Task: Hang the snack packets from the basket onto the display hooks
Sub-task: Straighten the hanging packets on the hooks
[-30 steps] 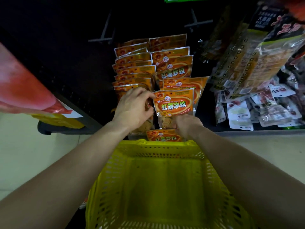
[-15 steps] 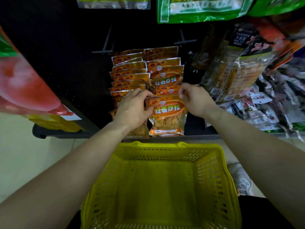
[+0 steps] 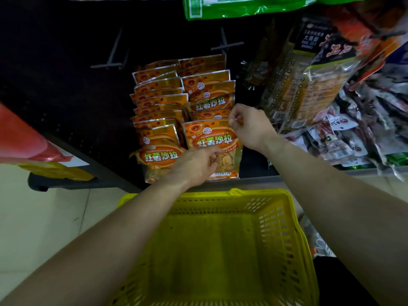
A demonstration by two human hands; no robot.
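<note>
Two rows of orange snack packets hang on hooks against the black display panel. The front packet of the right row point(image 3: 212, 140) hangs in front of me. My right hand point(image 3: 250, 127) pinches its top right corner. Lower down, my left hand point(image 3: 194, 165) has thumb and curled fingers on the packet's lower left part, over the clear window. The left row's front packet point(image 3: 161, 155) hangs beside my left hand, untouched. Below both arms stands the yellow basket point(image 3: 220, 195), with no packets visible inside.
Two bare hooks point(image 3: 110, 60) point(image 3: 225, 44) stick out of the panel above the orange rows. Other hanging snack packets point(image 3: 309, 85) crowd the right side, and green packets point(image 3: 242, 7) hang at the top. A red packet point(image 3: 22, 138) hangs at the left, over pale floor tiles.
My left hand has slid from the left row down onto the front packet's lower part. My right hand stays at the packet's top right corner, and the packet now hangs lower and flatter.
</note>
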